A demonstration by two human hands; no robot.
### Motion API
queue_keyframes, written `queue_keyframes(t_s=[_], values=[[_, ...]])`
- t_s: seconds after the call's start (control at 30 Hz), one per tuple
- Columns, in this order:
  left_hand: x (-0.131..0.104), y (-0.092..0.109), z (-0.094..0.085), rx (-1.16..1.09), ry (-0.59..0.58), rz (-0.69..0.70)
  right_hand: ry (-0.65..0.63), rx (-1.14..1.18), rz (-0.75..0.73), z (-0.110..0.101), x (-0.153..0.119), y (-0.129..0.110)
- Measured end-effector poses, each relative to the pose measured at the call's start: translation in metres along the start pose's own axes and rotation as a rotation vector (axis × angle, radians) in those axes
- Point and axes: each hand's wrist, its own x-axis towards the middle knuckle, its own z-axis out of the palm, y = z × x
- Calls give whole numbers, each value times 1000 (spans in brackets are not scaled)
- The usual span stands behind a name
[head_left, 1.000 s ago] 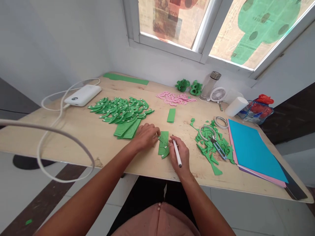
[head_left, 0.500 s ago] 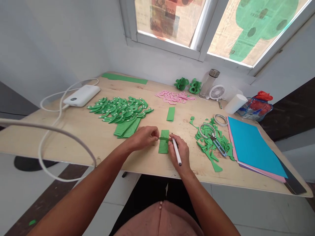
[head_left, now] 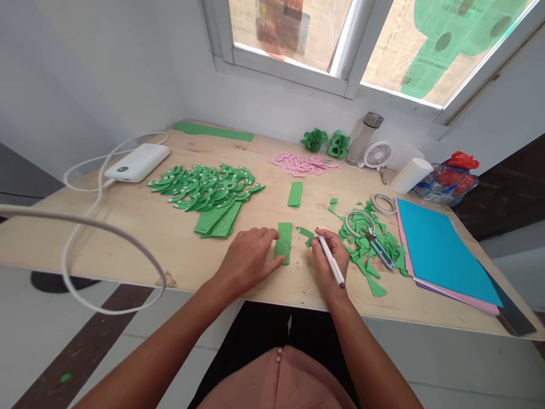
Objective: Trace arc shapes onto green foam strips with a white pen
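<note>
In the head view a green paper rectangle (head_left: pixel 283 241) with a curved outline drawn on it lies in front of me. My left hand (head_left: pixel 249 261) rests at its left side, thumb and fingers apart, the tips touching the paper's edge. To the right, my right hand (head_left: pixel 322 267) is closed round a white marker pen (head_left: pixel 330 257), whose dark end points down toward me. A curved green paper cutout (head_left: pixel 305 233) with a pale tip sticks out from the fingertips of that same hand.
Left of centre lie a heap of green cutouts (head_left: pixel 204 184) and stacked green rectangles (head_left: pixel 219 220). At right are green scraps (head_left: pixel 366 250) with scissors (head_left: pixel 380 250), tape rolls (head_left: pixel 383 204) and blue sheets (head_left: pixel 443 250). A white cable (head_left: pixel 123 227) loops at the left.
My right hand has moved right with the marker and the curved cutout, away from the rectangle. My left hand has let go of the cutout and spread its fingers at the rectangle's edge.
</note>
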Motion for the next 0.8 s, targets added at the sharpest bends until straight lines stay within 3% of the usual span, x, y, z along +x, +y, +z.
queue_keyframes(t_s=[0.17, 0.43, 0.57, 0.8], values=[[-15, 15, 14, 175, 27, 44, 20, -5, -1, 0, -2, 4], [-18, 0, 21, 259, 84, 152, 22, 6, -4, -1, -3, 5], [-16, -16, 9, 271, 189, 73, 24, 20, 11, -1, -3, 7], [-23, -67, -29, 329, 464, -217, 53, 36, 40, 1, -4, 8]])
